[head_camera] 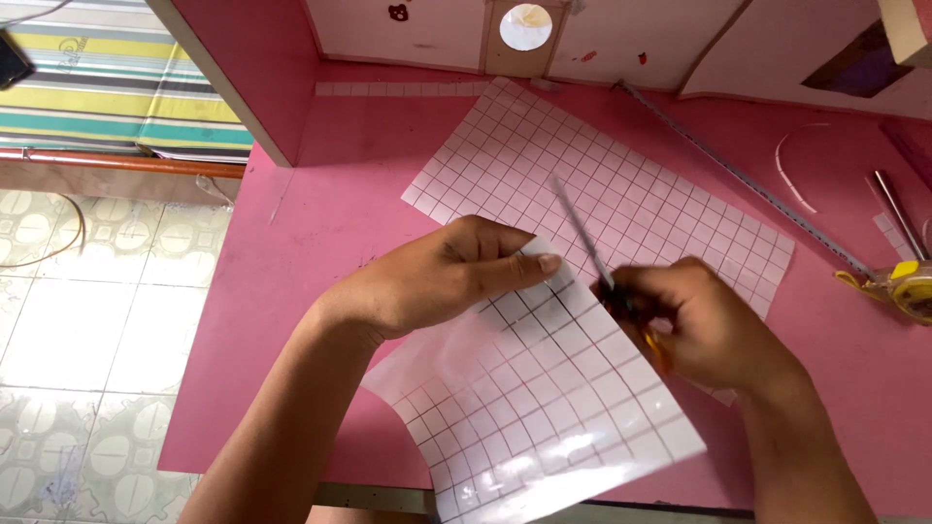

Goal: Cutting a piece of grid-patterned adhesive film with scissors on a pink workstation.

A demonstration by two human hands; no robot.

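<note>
Head view is showing the left hand [437,277] pinching the top edge of a glossy gridded sheet [544,417], thumb beneath and fingers [539,262] lying flat on top, closed on the sheet. That sheet is curling up off the pink table [291,320], with its long axis running from the near edge up and away toward the hands, and its lower left corner is bending toward the person.

The right hand [704,325] is curling shut around the handles of scissors [592,252]; a bit of orange handle is peeking out below the knuckles. The blades are pointing up and to the left, away from the person, their long axis slanting across the grid lines. They are blurred, so how far apart the blades are standing cannot be told. The tips are hovering just beside the left fingertips, above the sheet's top edge.

A second gridded sheet [602,175] is lying flat on the table behind the hands, tilted diagonally. A metal ruler [748,180] is lying slantwise to its right, and a yellow tape measure [908,286] is sitting at the right edge. Tiled floor [97,330] is showing at the left.
</note>
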